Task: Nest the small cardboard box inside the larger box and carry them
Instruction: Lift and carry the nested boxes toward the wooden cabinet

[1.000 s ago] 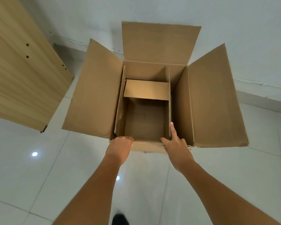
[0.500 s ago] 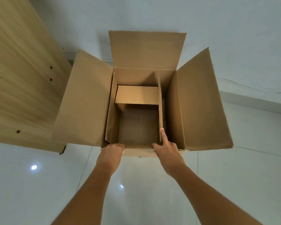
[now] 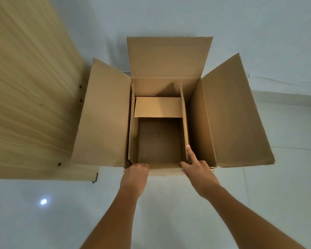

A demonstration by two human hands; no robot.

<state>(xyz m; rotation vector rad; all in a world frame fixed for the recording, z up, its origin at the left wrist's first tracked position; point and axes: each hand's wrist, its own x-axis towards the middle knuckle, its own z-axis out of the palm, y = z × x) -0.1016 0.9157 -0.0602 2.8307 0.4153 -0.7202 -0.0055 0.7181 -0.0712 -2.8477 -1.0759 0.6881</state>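
White glossy floor tiles [image 3: 169, 203] and a pale wall [image 3: 151, 15] fill the background, with a light wood panel [image 3: 25, 87] standing at the left, dotted with small dark holes. Held up above the floor is the larger box [image 3: 232, 114], its 3 visible flaps spread outward to the left, far side and right. Inside it sits the small cardboard box [image 3: 158, 141], pushed toward the left wall, open at the top, with 1 flap folded across its far end and another standing upright along its right side. The left hand [image 3: 136, 174] grips the near rim at the left corner, fingers curled over the edge and clamped on the cardboard. The right hand [image 3: 198, 169] holds the near rim toward the right, thumb spread along the edge and index finger stretched forward, touching the upright flap of the small box.
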